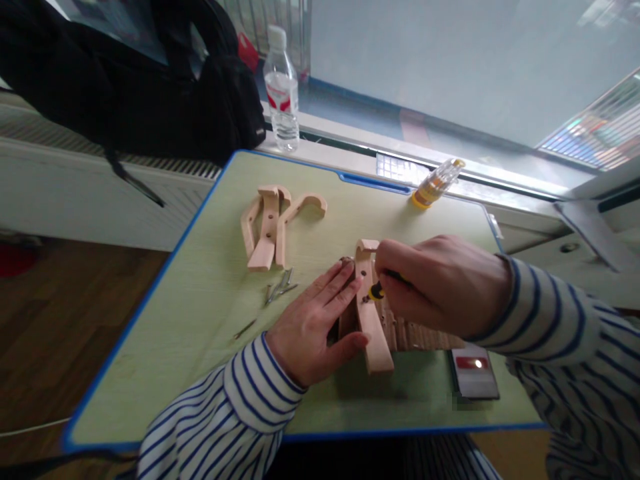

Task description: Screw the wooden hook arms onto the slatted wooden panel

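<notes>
My left hand presses flat-fingered on the wooden hook; right hand clamps fingers round screwdriver. Wood looks light, stiff, slidey: brace the shank.

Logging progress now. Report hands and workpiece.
Left hand flat on curved pale wooden hook piece, steadying it. Right hand gripping small yellow-black screwdriver, tip at the piece. Loose metal screws lie apart, leftward.

Left grip flat, palm down, fingers extended, thumb spread, right grip just beside it, curled into a fist, both forearms sleeved
</notes>
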### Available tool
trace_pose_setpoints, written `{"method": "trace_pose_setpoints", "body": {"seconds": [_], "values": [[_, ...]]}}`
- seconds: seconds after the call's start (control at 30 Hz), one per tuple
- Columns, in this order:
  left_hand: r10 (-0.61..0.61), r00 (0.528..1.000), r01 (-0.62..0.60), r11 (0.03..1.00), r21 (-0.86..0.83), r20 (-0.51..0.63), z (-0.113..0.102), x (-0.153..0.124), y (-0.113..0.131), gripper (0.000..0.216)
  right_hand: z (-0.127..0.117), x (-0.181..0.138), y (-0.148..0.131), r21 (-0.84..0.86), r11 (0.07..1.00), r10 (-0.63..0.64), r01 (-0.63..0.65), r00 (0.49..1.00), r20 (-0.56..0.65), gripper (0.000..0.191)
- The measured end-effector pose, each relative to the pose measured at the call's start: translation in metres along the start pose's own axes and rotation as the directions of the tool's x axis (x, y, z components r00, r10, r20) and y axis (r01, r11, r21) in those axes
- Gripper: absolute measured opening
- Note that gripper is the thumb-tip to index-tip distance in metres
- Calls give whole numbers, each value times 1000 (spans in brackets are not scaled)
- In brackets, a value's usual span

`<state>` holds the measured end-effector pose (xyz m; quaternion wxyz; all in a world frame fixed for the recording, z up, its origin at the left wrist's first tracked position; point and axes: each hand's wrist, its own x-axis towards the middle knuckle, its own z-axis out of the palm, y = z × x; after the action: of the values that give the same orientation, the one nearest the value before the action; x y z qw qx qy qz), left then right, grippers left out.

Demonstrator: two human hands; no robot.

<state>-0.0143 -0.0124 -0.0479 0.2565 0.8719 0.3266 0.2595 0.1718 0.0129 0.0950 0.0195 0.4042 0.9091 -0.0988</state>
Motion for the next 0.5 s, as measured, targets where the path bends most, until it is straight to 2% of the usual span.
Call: {"method": "trace_pose_setpoints", "body": {"seconds": [0.2, 0.5], "values": [[2, 1000, -3, 1000, 14, 10, 0, 0, 0, 74, 5, -6, -3, -10, 999, 34, -35, 998, -52, 12], [0, 1000, 0, 1000, 11, 14, -1, 1, 1, 75, 5, -8, -5, -25, 997, 65, -67, 996, -66, 14]]}}
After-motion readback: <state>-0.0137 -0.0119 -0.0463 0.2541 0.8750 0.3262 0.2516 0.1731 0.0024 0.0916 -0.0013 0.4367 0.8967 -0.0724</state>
